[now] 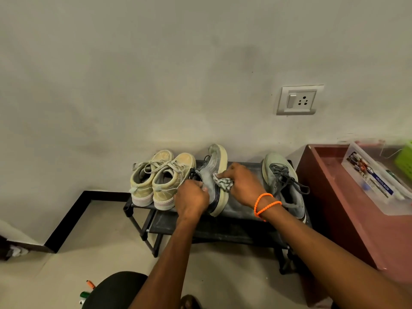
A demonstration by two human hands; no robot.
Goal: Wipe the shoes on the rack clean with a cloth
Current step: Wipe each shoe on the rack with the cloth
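A low black shoe rack [138, 207] stands against the wall. On its top shelf, a grey sneaker [213, 172] is tipped on its side, pale sole facing right. My left hand [191, 198] grips the sneaker near its opening. My right hand [242, 182] holds a crumpled grey-green cloth [224, 182] against the sneaker's side near the sole. The matching grey sneaker [281, 181] stands upright at the shelf's right end. A pair of beige lace-up sneakers [159, 179] sits at the left end.
A dark red cabinet [330, 197] stands right of the rack, with a clear plastic box [376, 181] and a green basket [404, 160] on top. A wall socket [298, 100] is above. Markers [88, 289] lie on the floor near my knee.
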